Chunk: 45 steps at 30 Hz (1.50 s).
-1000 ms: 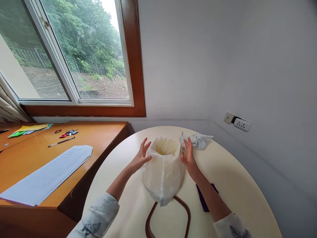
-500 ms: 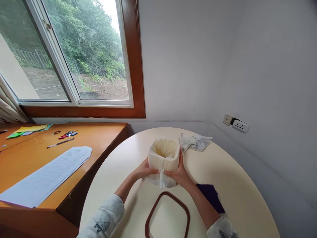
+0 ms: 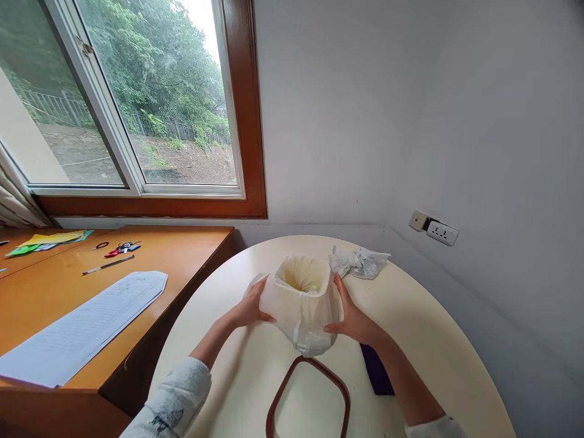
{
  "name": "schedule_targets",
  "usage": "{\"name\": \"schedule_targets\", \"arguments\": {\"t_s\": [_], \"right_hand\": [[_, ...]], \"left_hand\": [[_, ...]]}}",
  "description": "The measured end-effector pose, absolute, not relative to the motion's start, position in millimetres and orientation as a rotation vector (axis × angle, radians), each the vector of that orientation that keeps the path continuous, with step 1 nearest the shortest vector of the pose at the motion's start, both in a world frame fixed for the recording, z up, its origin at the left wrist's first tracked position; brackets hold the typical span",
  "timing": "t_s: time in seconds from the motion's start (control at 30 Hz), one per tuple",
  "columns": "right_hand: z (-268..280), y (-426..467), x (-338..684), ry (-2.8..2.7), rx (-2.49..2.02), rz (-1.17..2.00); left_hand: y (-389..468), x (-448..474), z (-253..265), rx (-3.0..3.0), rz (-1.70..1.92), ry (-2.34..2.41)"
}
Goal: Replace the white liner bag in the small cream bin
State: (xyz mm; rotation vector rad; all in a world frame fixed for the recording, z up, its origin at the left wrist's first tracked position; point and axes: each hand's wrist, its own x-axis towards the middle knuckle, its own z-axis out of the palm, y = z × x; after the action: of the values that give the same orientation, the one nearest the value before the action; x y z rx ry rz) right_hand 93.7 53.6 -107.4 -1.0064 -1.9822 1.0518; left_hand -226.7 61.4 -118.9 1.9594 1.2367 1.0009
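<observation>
A small bin (image 3: 303,277) stands on the round table, lined with a whitish translucent plastic bag (image 3: 301,316). The bag is folded over the rim and hangs loosely puffed around the outside. On the left side my left hand (image 3: 250,304) lies against the bag, thumb towards the front and fingers spread towards the back. My right hand (image 3: 356,319) cups the right side, its thumb and fingers wide apart. In front of the bin lies a brown rounded-square ring (image 3: 274,398), touching or nearly touching the bag's lower edge.
A knotted plastic bag (image 3: 360,263) lies behind the bin to the right. Dark purple cloth (image 3: 376,370) is partly under my right forearm. On the wooden desk (image 3: 191,243) at left are paper sheets (image 3: 91,328), a pen (image 3: 108,265) and keys (image 3: 123,248).
Both hands have moved apart, from gripping the bin's front to lying along its sides. The bag's folded part has puffed outward and now hangs lower and wider around the bin.
</observation>
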Motion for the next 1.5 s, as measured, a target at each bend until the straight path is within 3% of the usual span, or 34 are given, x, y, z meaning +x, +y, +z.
{"name": "schedule_targets", "arguments": {"t_s": [0.13, 0.27, 0.57, 0.8, 1.2, 1.5], "right_hand": [[-89, 66, 120, -1.955, -1.029, 1.015], [-77, 79, 119, -1.699, -1.048, 1.008], [-56, 100, 53, -1.357, -0.936, 0.976], [-63, 103, 17, -1.274, -0.998, 0.972], [-72, 105, 14, -1.147, -1.072, 1.031], [-70, 95, 27, -1.189, -1.053, 1.027]], "left_hand": [[47, -248, -88, 1.894, 0.916, 1.272], [37, -252, -56, 1.767, 1.072, 1.261], [75, -192, -10, 1.749, 1.123, 1.178], [102, -166, -23, 1.649, 0.953, 1.194], [96, -163, -45, 1.5, 1.048, 1.306], [81, -166, -30, 1.606, 1.16, 1.403]]}}
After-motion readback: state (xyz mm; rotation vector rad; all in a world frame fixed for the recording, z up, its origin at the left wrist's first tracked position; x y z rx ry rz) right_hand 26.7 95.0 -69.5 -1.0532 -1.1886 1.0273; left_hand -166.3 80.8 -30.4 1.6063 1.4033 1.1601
